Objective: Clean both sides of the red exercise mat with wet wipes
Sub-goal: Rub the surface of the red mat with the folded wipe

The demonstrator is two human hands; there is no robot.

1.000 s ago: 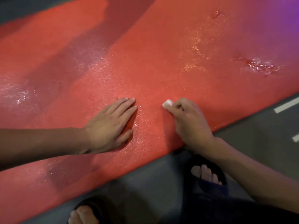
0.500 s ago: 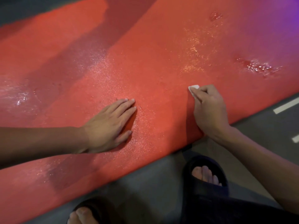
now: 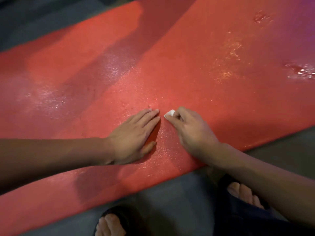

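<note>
The red exercise mat (image 3: 196, 68) lies flat on the floor and runs across the whole view, glistening with wet patches. My left hand (image 3: 134, 135) rests flat on the mat near its front edge, fingers straight and together. Just to its right, my right hand (image 3: 189, 132) pinches a small folded white wet wipe (image 3: 169, 113) and presses it on the mat. The wipe's tip lies close to my left fingertips; most of the wipe is hidden under my fingers.
Grey floor (image 3: 170, 198) borders the mat's front edge. My two feet in dark sandals, one (image 3: 110, 223) at the bottom middle and the other (image 3: 243, 193) at the bottom right, stand on it just short of the mat. Small puddles (image 3: 301, 72) sit on the mat's far right.
My right hand slid the wipe to the right and then back left, ending close to my left fingertips. My left hand stayed flat in place. The view shifted slightly.
</note>
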